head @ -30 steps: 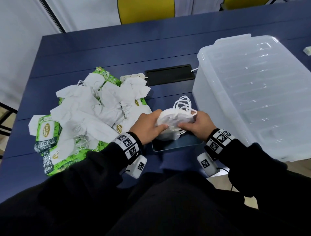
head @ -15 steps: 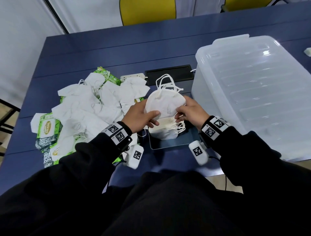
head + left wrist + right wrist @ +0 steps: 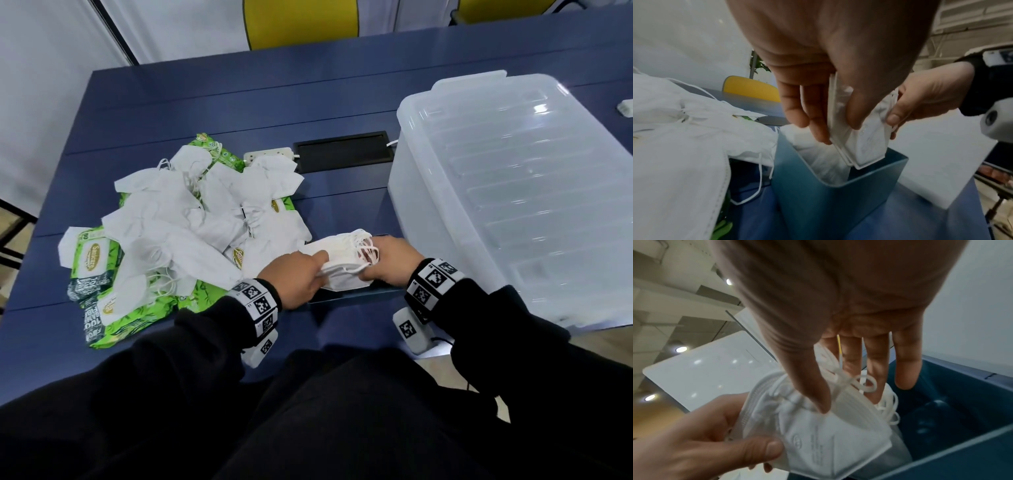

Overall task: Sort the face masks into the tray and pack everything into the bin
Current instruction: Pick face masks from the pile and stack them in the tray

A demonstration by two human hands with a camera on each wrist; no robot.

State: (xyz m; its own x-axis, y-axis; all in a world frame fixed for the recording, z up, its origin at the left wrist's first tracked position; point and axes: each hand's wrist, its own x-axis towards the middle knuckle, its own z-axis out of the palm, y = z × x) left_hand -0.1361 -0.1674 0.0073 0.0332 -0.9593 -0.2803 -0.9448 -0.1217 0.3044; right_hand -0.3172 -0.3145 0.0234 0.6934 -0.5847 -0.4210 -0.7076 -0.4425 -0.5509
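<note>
A stack of folded white face masks (image 3: 342, 253) is held between both hands, its lower edge inside the blue tray (image 3: 356, 296) near the table's front edge. My left hand (image 3: 301, 277) pinches the stack's left end (image 3: 865, 146), thumb on one face and fingers on the other. My right hand (image 3: 390, 260) grips the right end, where the ear loops (image 3: 865, 384) bunch. More white masks lie in the tray (image 3: 828, 203) under the stack. A loose pile of masks (image 3: 191, 222) lies to the left.
Green wet-wipe packs (image 3: 92, 260) lie under and around the loose pile. A large clear bin with its lid on (image 3: 513, 192) stands right of the tray. Behind are a white power strip (image 3: 269, 154) and a black cable hatch (image 3: 344, 156).
Both hands lifted the mask stack upright above the tray half a second ago. They have now brought it back down into the tray, laid flatter.
</note>
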